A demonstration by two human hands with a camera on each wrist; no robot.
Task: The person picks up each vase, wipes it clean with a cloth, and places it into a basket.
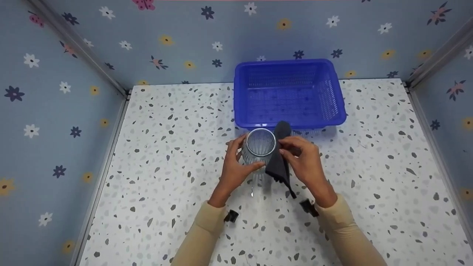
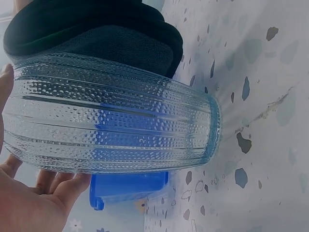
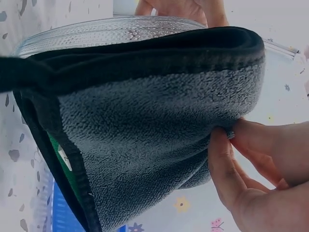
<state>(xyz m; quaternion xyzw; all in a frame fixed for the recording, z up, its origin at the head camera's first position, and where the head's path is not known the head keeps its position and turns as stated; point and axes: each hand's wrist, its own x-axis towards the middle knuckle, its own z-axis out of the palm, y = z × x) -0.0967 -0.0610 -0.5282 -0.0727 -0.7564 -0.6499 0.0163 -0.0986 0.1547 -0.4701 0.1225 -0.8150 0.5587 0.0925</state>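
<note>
My left hand (image 1: 236, 164) grips a clear, ribbed glass vase (image 1: 255, 157) with thumb and fingers around its upper part. The vase is upright, mouth up, its dimpled wall (image 2: 120, 121) narrowing toward the base; whether the base touches the table I cannot tell. Against the vase's right side hangs a dark grey cleaning cloth (image 1: 279, 166), folded, with black edging. My right hand (image 1: 305, 159) pinches that cloth between thumb and fingers. In the right wrist view the cloth's fuzzy face (image 3: 145, 130) covers much of the vase, and a green inner layer with a white label shows.
Just behind the hands sits a blue plastic basket (image 1: 240, 96) with slotted walls. The white speckled table (image 1: 166, 147) extends to both sides. Flower-patterned panels (image 1: 207, 40) enclose the back, left and right. A small black piece (image 1: 231, 215) is at each wrist.
</note>
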